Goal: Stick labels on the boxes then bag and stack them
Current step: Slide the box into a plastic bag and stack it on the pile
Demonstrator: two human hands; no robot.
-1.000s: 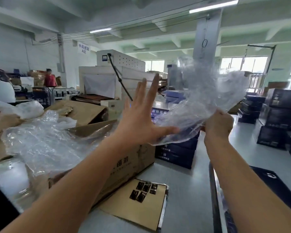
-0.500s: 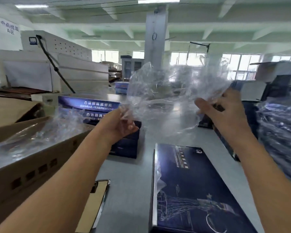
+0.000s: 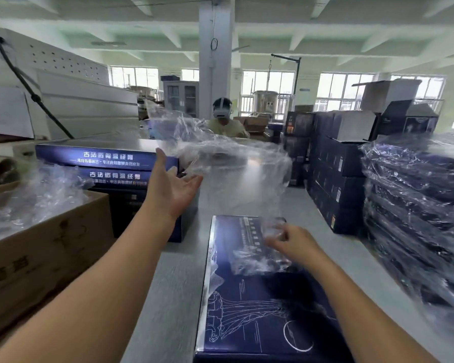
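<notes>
since the earlier frame our right hand (image 3: pixel 296 244) went down onto the dark blue box (image 3: pixel 247 318) lying flat on the table (image 3: pixel 173 297), its curled fingers pinching the low edge of the clear bag (image 3: pixel 233 169). our left hand (image 3: pixel 172 188) is now spread open, palm up, touching the bag's upper edge. left of us a carton (image 3: pixel 45 252) holds loose bags (image 3: pixel 34 197); bagged boxes (image 3: pixel 417 218) are stacked on the right.

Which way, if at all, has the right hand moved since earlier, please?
Yes, the right hand has dropped from above the far edge of the box to just over its top.
</notes>
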